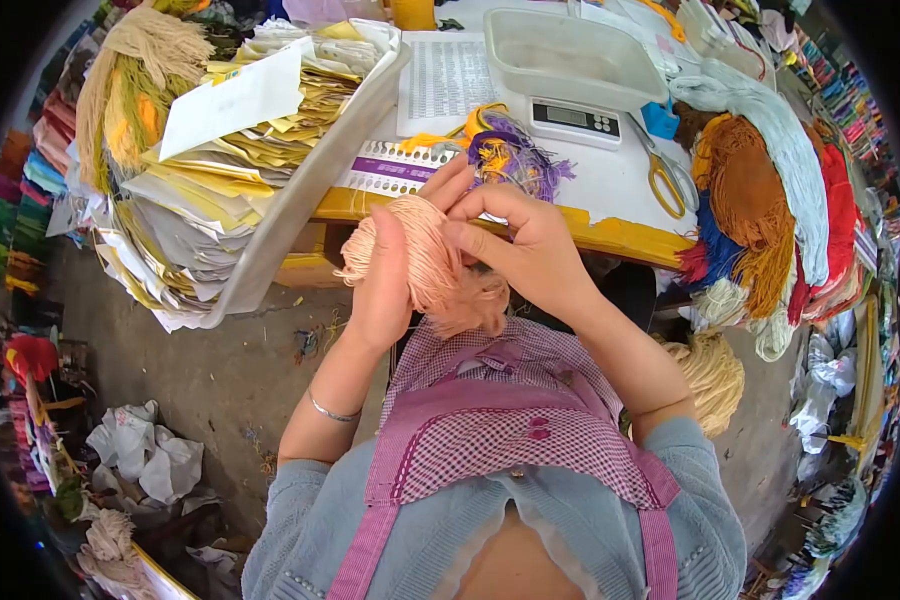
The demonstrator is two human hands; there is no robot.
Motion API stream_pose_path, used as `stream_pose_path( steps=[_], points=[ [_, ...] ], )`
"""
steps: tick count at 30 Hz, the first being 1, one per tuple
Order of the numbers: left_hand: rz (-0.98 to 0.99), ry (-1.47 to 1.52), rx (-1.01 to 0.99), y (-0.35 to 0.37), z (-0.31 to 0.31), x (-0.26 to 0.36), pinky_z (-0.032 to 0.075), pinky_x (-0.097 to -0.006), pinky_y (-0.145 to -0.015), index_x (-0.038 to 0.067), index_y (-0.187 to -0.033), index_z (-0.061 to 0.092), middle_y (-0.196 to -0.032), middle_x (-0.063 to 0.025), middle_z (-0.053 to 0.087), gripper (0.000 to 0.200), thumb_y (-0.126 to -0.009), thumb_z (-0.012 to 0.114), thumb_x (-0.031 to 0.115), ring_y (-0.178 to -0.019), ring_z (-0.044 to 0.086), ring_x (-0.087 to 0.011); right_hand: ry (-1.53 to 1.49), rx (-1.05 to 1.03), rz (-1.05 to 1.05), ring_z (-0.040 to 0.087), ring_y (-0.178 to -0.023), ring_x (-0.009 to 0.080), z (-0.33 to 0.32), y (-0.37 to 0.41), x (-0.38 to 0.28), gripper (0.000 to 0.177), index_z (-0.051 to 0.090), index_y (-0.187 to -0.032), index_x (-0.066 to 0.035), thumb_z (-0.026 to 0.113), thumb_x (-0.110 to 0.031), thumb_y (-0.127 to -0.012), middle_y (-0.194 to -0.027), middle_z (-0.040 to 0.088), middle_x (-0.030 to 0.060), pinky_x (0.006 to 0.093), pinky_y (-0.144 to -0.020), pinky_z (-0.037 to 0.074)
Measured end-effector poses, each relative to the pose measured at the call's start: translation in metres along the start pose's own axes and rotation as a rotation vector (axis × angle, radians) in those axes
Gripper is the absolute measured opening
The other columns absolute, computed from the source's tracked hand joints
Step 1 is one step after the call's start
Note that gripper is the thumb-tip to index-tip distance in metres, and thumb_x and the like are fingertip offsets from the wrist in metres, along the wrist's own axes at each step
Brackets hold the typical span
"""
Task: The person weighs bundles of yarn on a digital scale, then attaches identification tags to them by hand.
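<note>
Pink yarn was cupped by left hand, pinched by right hand at table front edge; tangling was risked if grip was slackened.

a skein sits between the left hand and the right hand, before the table. to the left is a bin with papers in it. on the table, a thread tangle lies before a scale bearing a tub; scissors lie right of the scale, a yarn heap further right.
</note>
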State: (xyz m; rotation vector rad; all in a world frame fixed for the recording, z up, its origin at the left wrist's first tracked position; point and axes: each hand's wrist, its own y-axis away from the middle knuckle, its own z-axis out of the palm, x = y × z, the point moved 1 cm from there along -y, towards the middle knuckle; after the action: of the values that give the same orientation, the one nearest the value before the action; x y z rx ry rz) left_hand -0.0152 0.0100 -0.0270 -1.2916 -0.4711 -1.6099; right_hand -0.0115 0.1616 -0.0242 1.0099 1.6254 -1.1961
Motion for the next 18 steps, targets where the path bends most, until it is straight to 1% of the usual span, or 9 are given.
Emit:
stream_pose_path(
  steps=[6,8,9,11,13,14,15,17,18],
  points=[
    [-0.016,-0.083,-0.026,0.003,-0.008,-0.003,0.025,-0.0349,-0.112,-0.005,-0.138,0.041,-0.148,-0.0131,0.033,0.064,-0.103,0.019,0.044,-0.137,0.031,-0.0231,0.145,0.050,-0.041,0.060,-0.080,0.0232,-0.006,0.007,-0.004,0.013,0.066,-0.090,-0.002,0.066,-0.013,-0.082,-0.085,0.064,0.0100,0.0327,-0.073,0.047],
    [-0.104,-0.127,0.015,0.004,-0.006,-0.002,0.030,-0.0334,-0.110,-0.005,-0.135,0.045,-0.144,-0.0125,0.041,0.052,-0.103,0.031,0.034,-0.132,0.039,-0.0217,0.180,0.052,-0.048,0.060,-0.078,0.0230,-0.009,0.008,-0.004,0.012,0.067,-0.090,-0.002,0.065,-0.011,-0.082,-0.085,0.064,0.0102,0.0324,-0.072,0.047],
    [-0.103,-0.122,0.013,0.004,-0.005,-0.003,0.030,-0.0334,-0.110,-0.005,-0.135,0.045,-0.144,-0.0125,0.041,0.052,-0.103,0.031,0.034,-0.132,0.039,-0.0217,0.220,0.068,-0.079,0.061,-0.078,0.0221,-0.011,0.009,-0.004,0.011,0.067,-0.088,-0.002,0.065,-0.011,-0.082,-0.085,0.065,0.0093,0.0320,-0.073,0.047],
    [-0.199,-0.018,0.107,0.006,-0.006,-0.005,0.036,-0.0311,-0.105,-0.006,-0.130,0.050,-0.131,-0.0124,0.053,0.042,-0.100,0.042,0.022,-0.121,0.050,-0.0200,0.263,0.081,-0.112,0.061,-0.078,0.0212,-0.013,0.009,-0.003,0.011,0.067,-0.087,-0.001,0.064,-0.010,-0.082,-0.085,0.065,0.0084,0.0317,-0.073,0.048],
    [-0.187,-0.010,0.135,0.011,-0.015,-0.011,0.040,-0.0306,-0.100,-0.006,-0.127,0.052,-0.123,-0.0121,0.058,0.039,-0.099,0.044,0.020,-0.114,0.054,-0.0192,-0.059,0.107,0.028,0.062,-0.078,0.0192,-0.011,0.010,0.001,0.012,0.065,-0.090,0.000,0.060,-0.011,-0.086,-0.087,0.066,0.0088,0.0307,-0.073,0.049],
    [-0.170,-0.005,0.156,0.011,-0.018,-0.012,0.045,-0.0302,-0.094,-0.006,-0.123,0.055,-0.114,-0.0117,0.063,0.037,-0.097,0.045,0.018,-0.107,0.058,-0.0183,-0.434,0.094,0.171,0.058,-0.073,0.0164,-0.012,0.009,-0.001,0.011,0.061,-0.090,0.000,0.057,-0.011,-0.089,-0.084,0.063,0.0067,0.0289,-0.067,0.046],
    [-0.165,0.100,0.234,0.008,-0.015,-0.003,0.048,-0.0319,-0.086,-0.006,-0.110,0.061,-0.100,-0.0111,0.066,0.030,-0.095,0.047,0.017,-0.095,0.061,-0.0195,-0.804,0.072,0.306,0.054,-0.068,0.0135,-0.013,0.007,-0.005,0.011,0.057,-0.090,-0.001,0.054,-0.011,-0.092,-0.081,0.060,0.0045,0.0271,-0.061,0.043],
    [-0.135,0.412,0.225,0.016,-0.035,-0.001,0.050,-0.0335,-0.078,-0.004,-0.096,0.061,-0.091,-0.0107,0.064,0.025,-0.094,0.049,0.018,-0.084,0.062,-0.0203,-0.957,-0.026,0.331,0.044,-0.060,0.0121,-0.032,0.015,-0.008,0.012,0.047,-0.085,-0.005,0.050,-0.013,-0.094,-0.069,0.044,-0.0011,0.0255,-0.055,0.036],
    [-0.113,0.401,0.427,0.023,-0.050,0.000,0.051,-0.0344,-0.077,-0.001,-0.092,0.059,-0.087,-0.0108,0.063,0.022,-0.094,0.051,0.020,-0.080,0.062,-0.0216,-0.963,-0.020,0.352,0.041,-0.059,0.0110,-0.046,0.023,-0.008,0.012,0.045,-0.084,-0.006,0.051,-0.012,-0.093,-0.067,0.039,-0.0029,0.0245,-0.054,0.033]
  ],
)
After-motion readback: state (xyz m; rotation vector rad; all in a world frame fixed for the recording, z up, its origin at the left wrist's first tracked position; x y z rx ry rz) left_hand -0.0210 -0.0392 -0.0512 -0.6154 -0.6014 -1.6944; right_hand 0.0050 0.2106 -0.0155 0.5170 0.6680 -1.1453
